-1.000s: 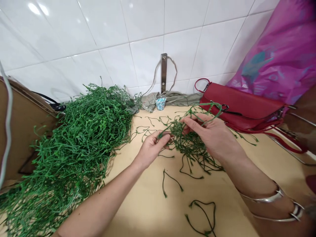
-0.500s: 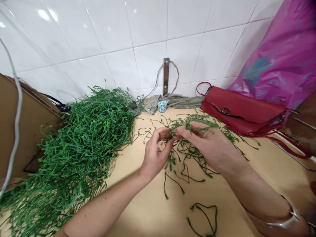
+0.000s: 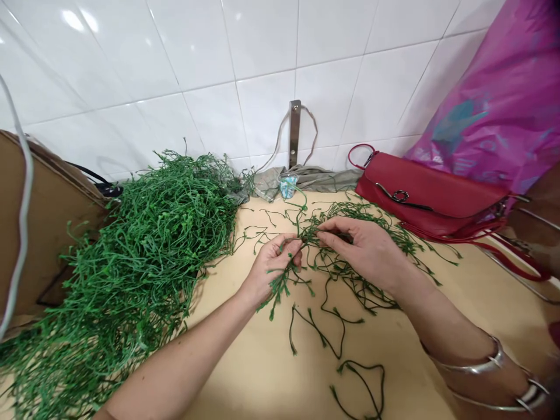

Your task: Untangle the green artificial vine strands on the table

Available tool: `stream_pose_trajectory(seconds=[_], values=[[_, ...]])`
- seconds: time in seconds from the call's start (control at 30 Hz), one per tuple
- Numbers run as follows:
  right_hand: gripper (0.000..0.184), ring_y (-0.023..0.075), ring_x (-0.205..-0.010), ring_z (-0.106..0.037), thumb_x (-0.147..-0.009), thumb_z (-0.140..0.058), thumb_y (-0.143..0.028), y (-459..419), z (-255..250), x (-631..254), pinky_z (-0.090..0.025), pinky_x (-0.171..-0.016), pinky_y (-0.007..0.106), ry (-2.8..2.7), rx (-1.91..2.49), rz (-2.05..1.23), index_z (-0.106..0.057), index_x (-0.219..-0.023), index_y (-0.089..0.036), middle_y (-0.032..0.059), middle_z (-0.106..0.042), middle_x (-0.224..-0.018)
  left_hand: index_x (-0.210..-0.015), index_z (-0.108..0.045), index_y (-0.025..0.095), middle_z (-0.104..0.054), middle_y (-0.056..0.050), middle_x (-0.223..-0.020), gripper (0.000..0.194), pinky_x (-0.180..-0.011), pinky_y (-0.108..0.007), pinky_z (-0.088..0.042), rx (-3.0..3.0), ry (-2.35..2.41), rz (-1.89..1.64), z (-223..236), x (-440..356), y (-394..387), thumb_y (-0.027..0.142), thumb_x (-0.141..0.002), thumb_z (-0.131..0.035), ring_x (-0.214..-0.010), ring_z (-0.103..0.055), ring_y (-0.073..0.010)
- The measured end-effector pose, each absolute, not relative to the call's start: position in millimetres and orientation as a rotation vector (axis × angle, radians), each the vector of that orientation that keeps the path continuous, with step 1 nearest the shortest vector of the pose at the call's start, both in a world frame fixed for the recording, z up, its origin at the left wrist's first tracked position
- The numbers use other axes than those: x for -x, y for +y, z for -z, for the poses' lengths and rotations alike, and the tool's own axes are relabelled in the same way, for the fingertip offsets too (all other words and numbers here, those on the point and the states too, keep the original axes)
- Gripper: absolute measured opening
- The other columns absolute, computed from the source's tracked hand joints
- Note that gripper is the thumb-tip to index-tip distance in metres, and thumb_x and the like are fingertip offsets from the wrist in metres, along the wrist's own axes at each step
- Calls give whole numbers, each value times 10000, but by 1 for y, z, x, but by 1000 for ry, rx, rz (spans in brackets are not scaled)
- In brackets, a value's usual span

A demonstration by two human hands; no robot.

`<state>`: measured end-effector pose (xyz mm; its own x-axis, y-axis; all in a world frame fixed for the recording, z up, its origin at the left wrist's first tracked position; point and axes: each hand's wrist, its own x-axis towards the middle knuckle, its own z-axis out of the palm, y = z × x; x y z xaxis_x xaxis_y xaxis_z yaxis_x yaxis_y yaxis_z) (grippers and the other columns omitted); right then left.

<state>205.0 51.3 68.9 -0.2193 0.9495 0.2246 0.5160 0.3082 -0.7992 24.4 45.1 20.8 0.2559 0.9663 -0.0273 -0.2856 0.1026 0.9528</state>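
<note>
a white tiled wall [image 3: 245, 76] backs a pale wooden desk [image 3: 245, 361]. at left, a large heap of artificial green vine [image 3: 149, 251] lies against a cardboard sheet [image 3: 48, 204]; at right, a magenta plastic bag [image 3: 485, 99] stands behind a red handbag [image 3: 426, 192]. a loose tangle of thin vine strands [image 3: 345, 274] lies on the desk between heap and handbag. the left hand [image 3: 273, 271] and right hand [image 3: 365, 251] are both narrowly closed, pinching that tangle with their fingertips nearly touching (which strand each holds is too small to tell). silver bangles [image 3: 476, 367] circle the right wrist. step in hand, as judged: parting strands from the tangle. the next move calls for slow separation, so the fine sprigs do not snag. against the earlier frame, the hands sit lower, and a green sprig [image 3: 277, 291] now hangs below the left hand.
</note>
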Motion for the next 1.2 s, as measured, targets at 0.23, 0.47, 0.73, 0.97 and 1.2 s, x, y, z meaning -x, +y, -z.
stream_pose_trajectory(seconds=[0.23,0.47,0.73,0.97,1.2], values=[[284,238,-895,-709,-928,-474,-326,57,-56,-214,-541,-830,376,-1993,1397,-603,-738,-947,-222,60,-784,-976,-791,-577,173,-549,45,-594,369,-596,-242,-402,-1199,982,-1202,-11,-16,51,516,-823,-707,-548,-524,-98],[304,255,-1031,-694,-899,-560,-435,54,-59,-207,-524,-956,408,-1917,1326,-644,-737,-1030,-225,83,-767,-1099,-805,-643,169,-614,9,-754,187,-713,-240,-419,-1428,1127,-1321,-6,-14,49,347,-864,-658,-740,-539,-121],[190,201,-748,-629,-791,-586,-386,56,-48,-195,-489,-725,335,-1819,1448,-778,-666,-785,-214,34,-725,-788,-790,-660,174,-624,2,-746,195,-693,-260,-425,-1533,1158,-1241,-7,-17,48,348,-876,-665,-718,-541,-133],[72,191,-715,-587,-687,-595,-276,55,-54,-197,-442,-692,323,-1831,1586,-588,-564,-725,-223,25,-685,-766,-780,-676,193,-686,-20,-818,178,-829,-301,-429,-1958,1253,-1197,-16,-13,47,286,-924,-628,-853,-603,-170],[164,201,-799,-622,-643,-581,-292,54,-58,-198,-465,-742,327,-1698,1311,-976,-578,-793,-224,32,-692,-844,-955,-701,182,-652,5,-761,178,-706,-246,-444,-1722,1242,-1123,-19,-13,45,320,-929,-591,-719,-577,-130]])
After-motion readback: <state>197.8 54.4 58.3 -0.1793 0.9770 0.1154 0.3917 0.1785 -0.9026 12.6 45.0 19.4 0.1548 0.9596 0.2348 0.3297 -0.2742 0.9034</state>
